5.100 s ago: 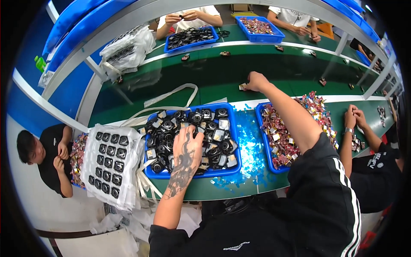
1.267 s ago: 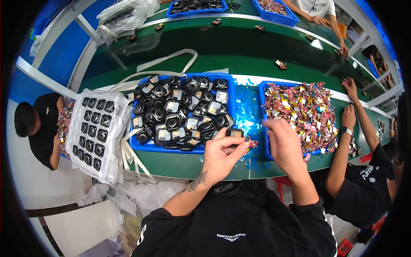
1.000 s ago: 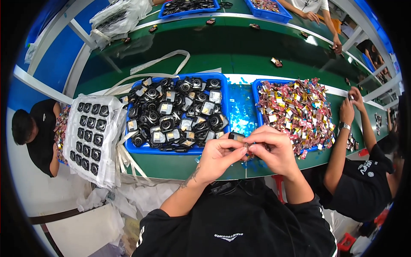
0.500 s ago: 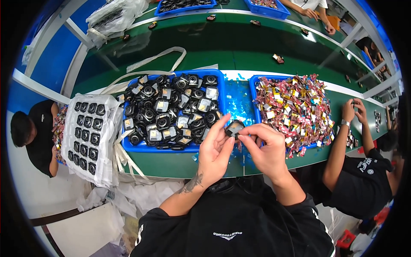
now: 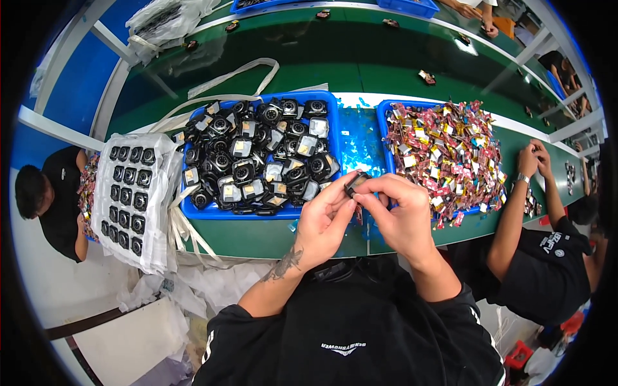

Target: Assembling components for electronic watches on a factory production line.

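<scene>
1. The small black casing (image 5: 356,184) is held up between both hands, just to the right of the near right corner of the blue bin (image 5: 334,119).
2. The left hand (image 5: 324,225) holds the casing between thumb and fingers, from the side nearer to the blue bin.
3. The right hand (image 5: 404,215) is narrow, with thumb and fingertips pinching the casing's opposite side.
4. To work well here, I think the left hand should support the casing firmly, while the right fingertips press only lightly near the edge.
5. The fingers cover much of it, so turning it slightly would probably help the eyes.
6. Film scraps (image 5: 353,145) lie right beside the blue bin; they could perhaps stick to the casing.
</scene>
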A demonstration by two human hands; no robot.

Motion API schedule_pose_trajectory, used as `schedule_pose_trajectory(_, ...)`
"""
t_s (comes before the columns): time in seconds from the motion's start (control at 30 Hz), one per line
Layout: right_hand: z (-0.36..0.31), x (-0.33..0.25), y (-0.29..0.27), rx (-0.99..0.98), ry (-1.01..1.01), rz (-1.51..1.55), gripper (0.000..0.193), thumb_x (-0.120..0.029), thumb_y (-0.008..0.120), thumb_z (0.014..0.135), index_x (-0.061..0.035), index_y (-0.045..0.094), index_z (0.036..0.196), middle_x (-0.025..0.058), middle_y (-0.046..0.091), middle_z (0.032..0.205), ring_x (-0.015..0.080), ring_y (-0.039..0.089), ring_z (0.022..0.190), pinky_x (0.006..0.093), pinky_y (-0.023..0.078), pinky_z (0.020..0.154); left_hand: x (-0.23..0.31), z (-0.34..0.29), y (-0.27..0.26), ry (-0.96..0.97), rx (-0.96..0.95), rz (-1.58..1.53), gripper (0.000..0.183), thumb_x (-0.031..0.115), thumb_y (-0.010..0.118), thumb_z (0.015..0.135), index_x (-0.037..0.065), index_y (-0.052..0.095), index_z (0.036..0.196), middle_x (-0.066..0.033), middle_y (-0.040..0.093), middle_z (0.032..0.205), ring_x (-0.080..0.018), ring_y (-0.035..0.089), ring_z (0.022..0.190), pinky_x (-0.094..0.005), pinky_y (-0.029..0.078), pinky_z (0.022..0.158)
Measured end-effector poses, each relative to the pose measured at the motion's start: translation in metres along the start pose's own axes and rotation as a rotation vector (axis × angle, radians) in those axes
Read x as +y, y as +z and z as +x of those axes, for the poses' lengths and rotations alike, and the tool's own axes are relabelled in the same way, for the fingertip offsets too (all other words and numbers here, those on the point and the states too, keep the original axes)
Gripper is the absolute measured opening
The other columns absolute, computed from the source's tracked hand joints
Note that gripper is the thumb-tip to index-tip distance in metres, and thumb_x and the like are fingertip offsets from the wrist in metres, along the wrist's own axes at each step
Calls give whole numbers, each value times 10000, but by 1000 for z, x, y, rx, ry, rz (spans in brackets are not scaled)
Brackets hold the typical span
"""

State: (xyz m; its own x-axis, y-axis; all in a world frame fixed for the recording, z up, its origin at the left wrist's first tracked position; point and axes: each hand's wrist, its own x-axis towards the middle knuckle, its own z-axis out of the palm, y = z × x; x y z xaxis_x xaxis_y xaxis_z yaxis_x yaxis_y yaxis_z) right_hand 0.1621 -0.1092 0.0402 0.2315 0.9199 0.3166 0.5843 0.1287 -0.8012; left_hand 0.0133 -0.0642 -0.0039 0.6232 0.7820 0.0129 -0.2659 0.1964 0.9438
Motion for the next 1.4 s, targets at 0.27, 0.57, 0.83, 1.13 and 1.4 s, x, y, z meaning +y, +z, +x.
schedule_pose_trajectory(0.27,4,3,-6,-78,15,9,73,-47,746,744,-51,699,798,58,656,711,171,554,527,297,447,535,-4,-3,1,50,-8,48,460,-33,485,962,-58,381,1409,-159,587,1264,-156,570,1139,-271,453,964)
schedule_pose_trajectory(0.57,1,-6,-8,-60,-30,-141,162,-25,774,702,-42,614,686,42,608,650,138,476,525,271,388,519,-3,-7,1,87,-20,193,412,7,468,981,-37,426,1388,-106,646,1125,-109,599,1002,-258,480,877)
schedule_pose_trajectory(0.83,-8,7,-2,67,46,181,285,-77,825,687,-25,591,841,59,589,741,176,594,659,295,496,626,-3,-5,5,-47,92,-226,357,64,450,1005,-31,452,1350,-127,602,1201,-186,600,1099,-342,514,942)
schedule_pose_trajectory(1.13,-25,-2,-8,22,212,628,144,49,669,855,61,618,990,102,666,937,144,669,872,260,568,750,27,-2,-5,312,-45,356,275,-37,511,940,-17,624,1190,-152,600,1136,-184,636,984,-296,534,822)
schedule_pose_trajectory(1.4,-25,4,-15,-170,278,824,101,65,638,868,70,624,967,103,649,933,138,651,840,249,555,754,30,-5,-10,514,5,744,318,-30,716,786,48,705,1094,-171,615,1127,-208,681,794,-307,553,680)
